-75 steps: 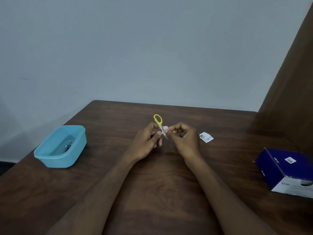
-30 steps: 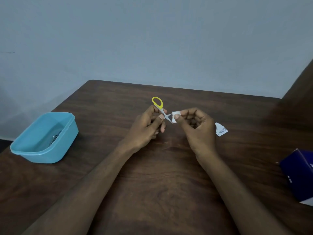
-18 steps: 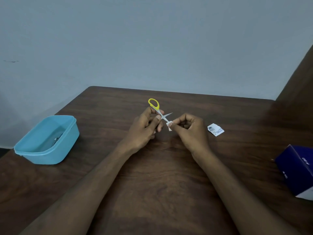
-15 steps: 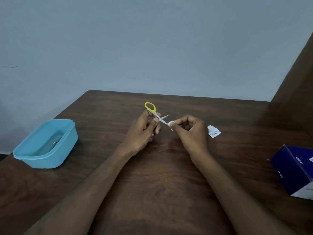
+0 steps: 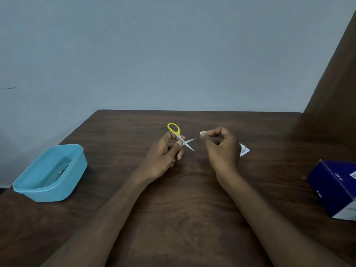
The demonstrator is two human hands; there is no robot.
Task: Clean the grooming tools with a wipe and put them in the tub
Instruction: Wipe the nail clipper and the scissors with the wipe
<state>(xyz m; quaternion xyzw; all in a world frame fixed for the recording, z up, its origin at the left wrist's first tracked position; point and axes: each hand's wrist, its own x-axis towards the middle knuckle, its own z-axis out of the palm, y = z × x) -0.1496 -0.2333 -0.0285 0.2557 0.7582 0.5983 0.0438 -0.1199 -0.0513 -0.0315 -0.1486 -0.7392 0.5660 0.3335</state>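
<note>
Left hand [image 5: 163, 157] gripping yellow scissors [image 5: 180, 136] mid-table, blades splayed, pointing toward 3 o'clock. Right hand [image 5: 223, 149] pinching wipe [image 5: 202, 134] just off blade tips. Tub [image 5: 50, 174] lying toward 9 o'clock, left hand nearer.

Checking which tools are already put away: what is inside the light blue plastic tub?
Inside the light blue plastic tub, a small metal tool lies against its far wall. Its type is too small to tell, and the near wall hides part of the floor.
</note>
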